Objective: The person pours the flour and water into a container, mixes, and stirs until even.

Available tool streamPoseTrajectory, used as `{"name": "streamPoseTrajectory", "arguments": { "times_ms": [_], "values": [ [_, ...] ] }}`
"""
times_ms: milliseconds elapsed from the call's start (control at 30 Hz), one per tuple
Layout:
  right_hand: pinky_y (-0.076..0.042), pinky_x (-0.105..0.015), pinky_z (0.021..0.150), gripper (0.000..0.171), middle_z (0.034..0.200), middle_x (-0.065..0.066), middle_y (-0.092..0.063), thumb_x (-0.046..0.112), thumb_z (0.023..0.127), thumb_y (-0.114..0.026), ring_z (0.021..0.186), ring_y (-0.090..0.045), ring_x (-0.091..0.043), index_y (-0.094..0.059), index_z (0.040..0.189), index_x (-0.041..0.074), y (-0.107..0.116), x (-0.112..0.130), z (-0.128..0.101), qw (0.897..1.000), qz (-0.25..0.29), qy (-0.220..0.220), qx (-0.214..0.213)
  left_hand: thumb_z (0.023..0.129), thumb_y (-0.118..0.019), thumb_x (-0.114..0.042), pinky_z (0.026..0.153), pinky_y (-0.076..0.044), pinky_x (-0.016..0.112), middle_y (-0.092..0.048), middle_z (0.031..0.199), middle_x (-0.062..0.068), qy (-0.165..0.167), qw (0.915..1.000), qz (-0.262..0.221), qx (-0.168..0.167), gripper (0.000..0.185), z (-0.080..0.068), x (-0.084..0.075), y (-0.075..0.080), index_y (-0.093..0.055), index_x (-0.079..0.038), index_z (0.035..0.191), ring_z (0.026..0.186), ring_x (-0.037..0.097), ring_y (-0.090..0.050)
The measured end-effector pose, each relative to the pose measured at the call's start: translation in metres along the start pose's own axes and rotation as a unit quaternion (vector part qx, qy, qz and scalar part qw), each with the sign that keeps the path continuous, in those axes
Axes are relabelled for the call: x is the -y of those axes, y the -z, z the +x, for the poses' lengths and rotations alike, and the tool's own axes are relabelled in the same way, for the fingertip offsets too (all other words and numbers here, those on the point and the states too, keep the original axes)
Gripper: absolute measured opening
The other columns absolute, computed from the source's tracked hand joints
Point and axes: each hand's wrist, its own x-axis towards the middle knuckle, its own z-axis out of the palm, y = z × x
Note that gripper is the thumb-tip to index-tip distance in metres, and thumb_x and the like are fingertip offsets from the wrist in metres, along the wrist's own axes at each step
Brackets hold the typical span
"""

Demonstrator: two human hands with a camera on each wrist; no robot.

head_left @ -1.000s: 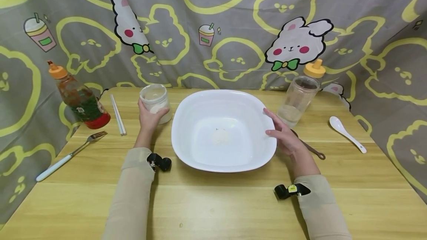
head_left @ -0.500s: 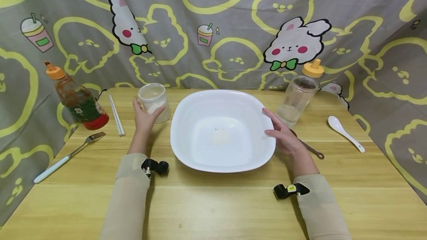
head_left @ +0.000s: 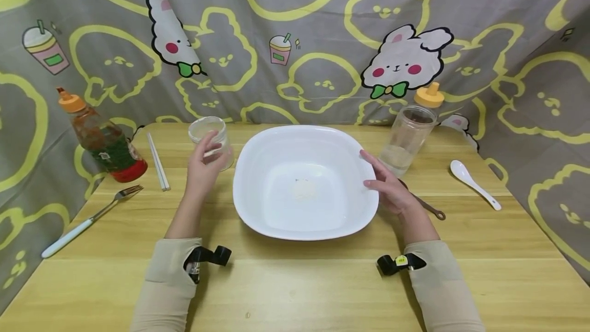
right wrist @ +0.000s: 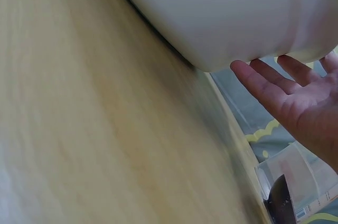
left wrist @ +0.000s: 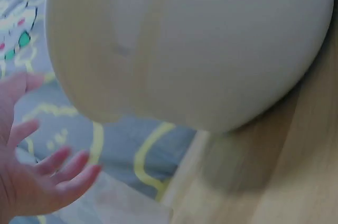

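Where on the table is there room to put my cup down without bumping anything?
The widest bare wood is the near strip of the table, in front of the white bowl and between the sleeves. Another patch lies right of the white spoon. It is crowded around the small jar by the left hand, chopsticks and sauce bottle.

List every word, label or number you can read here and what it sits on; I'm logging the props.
No text can be read.
Sauce bottle: a small white patch on its label, too small to read.
Yellow tag on the right wrist camera: dark marks, too small to read.
Clear jar by the right hand: a label strip with print, blurred.
Curtain: only drawings of rabbits and drinks, no words.
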Motion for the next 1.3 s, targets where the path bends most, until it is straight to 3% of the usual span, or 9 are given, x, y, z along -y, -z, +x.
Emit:
{"name": "streamPoseTrajectory", "arguments": {
  "times_ms": [167, 300, 500, 667, 833, 1000, 1167, 1233, 1300],
  "values": [
    [-0.048, -0.036, 0.071, 0.067, 0.139, -0.013, -0.006, -0.007, 0.083, -0.041, 0.104, -0.044, -0.023, -0.015, 0.139, 0.019, -0.001, 0.000, 0.000, 1.000, -0.004, -0.007, -0.005, 0.082, -0.055, -0.010, 0.081, -0.044, 0.035, -0.029, 0.131, 0.017, 0.079, 0.9772, -0.075, 0.182, 0.060, 0.001, 0.020, 0.005, -0.027, -0.014, 0.135, 0.111, 0.030, -0.038],
    [-0.049, -0.037, 0.070, 0.067, 0.139, -0.013, -0.007, -0.008, 0.082, -0.041, 0.103, -0.045, -0.023, -0.016, 0.139, 0.019, -0.001, 0.001, -0.001, 1.000, 0.000, -0.002, -0.007, 0.082, -0.049, 0.002, 0.075, -0.047, 0.034, -0.029, 0.128, 0.017, 0.105, 0.9474, -0.154, 0.260, 0.054, 0.001, 0.035, 0.004, -0.033, -0.014, 0.131, 0.103, 0.026, -0.043],
    [-0.049, -0.038, 0.069, 0.068, 0.137, -0.014, -0.010, -0.008, 0.082, -0.040, 0.101, -0.047, -0.023, -0.015, 0.139, 0.019, -0.002, -0.001, 0.001, 1.000, 0.009, 0.001, -0.003, 0.079, -0.045, 0.006, 0.067, -0.049, 0.036, -0.032, 0.118, 0.016, 0.097, 0.9288, -0.221, 0.281, 0.054, -0.003, 0.045, 0.003, -0.037, -0.020, 0.125, 0.095, 0.024, -0.048],
    [-0.048, -0.038, 0.071, 0.065, 0.139, -0.013, -0.009, -0.006, 0.083, -0.042, 0.103, -0.045, -0.022, -0.016, 0.139, 0.017, -0.003, 0.001, 0.002, 1.000, -0.017, -0.004, -0.012, 0.078, -0.046, 0.004, 0.064, -0.050, 0.035, -0.034, 0.115, 0.016, 0.089, 0.9292, -0.233, 0.272, 0.054, -0.007, 0.046, 0.001, -0.036, -0.020, 0.125, 0.091, 0.023, -0.050],
    [-0.046, -0.030, 0.077, 0.060, 0.135, -0.022, -0.021, -0.001, 0.083, -0.048, 0.104, -0.044, -0.018, -0.023, 0.137, 0.011, -0.003, 0.014, -0.002, 0.989, -0.133, 0.024, -0.059, 0.077, -0.045, 0.004, 0.061, -0.051, 0.035, -0.033, 0.116, 0.016, 0.098, 0.9313, -0.237, 0.258, 0.054, -0.008, 0.047, -0.003, -0.036, -0.020, 0.125, 0.089, 0.023, -0.051],
    [-0.043, -0.019, 0.077, 0.045, 0.118, -0.016, -0.047, -0.001, 0.080, -0.054, 0.095, -0.051, -0.017, -0.043, 0.124, 0.002, -0.007, 0.031, -0.010, 0.951, -0.214, 0.138, -0.175, 0.078, -0.044, 0.005, 0.061, -0.051, 0.035, -0.033, 0.117, 0.015, 0.104, 0.9302, -0.242, 0.255, 0.055, -0.008, 0.049, -0.005, -0.036, -0.020, 0.126, 0.088, 0.023, -0.052],
    [-0.040, -0.018, 0.069, 0.030, 0.097, -0.007, -0.054, -0.001, 0.071, -0.063, 0.079, -0.052, -0.011, -0.056, 0.101, -0.003, -0.003, 0.037, -0.008, 0.849, -0.239, 0.282, -0.379, 0.078, -0.045, 0.004, 0.063, -0.050, 0.034, -0.033, 0.118, 0.015, 0.102, 0.9301, -0.243, 0.256, 0.055, -0.008, 0.050, -0.005, -0.036, -0.021, 0.126, 0.089, 0.022, -0.052],
    [-0.037, -0.021, 0.069, 0.034, 0.098, -0.005, -0.049, 0.006, 0.069, -0.066, 0.081, -0.048, -0.011, -0.056, 0.102, 0.002, 0.004, 0.036, -0.004, 0.799, -0.269, 0.285, -0.455, 0.078, -0.045, 0.004, 0.064, -0.050, 0.035, -0.032, 0.119, 0.014, 0.102, 0.9290, -0.247, 0.256, 0.055, -0.009, 0.050, -0.004, -0.036, -0.022, 0.126, 0.090, 0.022, -0.051],
    [-0.034, -0.025, 0.074, 0.046, 0.103, -0.006, -0.042, 0.012, 0.067, -0.069, 0.089, -0.042, -0.014, -0.051, 0.110, 0.008, 0.011, 0.034, 0.001, 0.778, -0.289, 0.252, -0.498, 0.078, -0.045, 0.004, 0.065, -0.050, 0.034, -0.031, 0.120, 0.014, 0.104, 0.9266, -0.255, 0.257, 0.055, -0.009, 0.051, -0.004, -0.037, -0.022, 0.126, 0.092, 0.023, -0.050]
  ]
}}
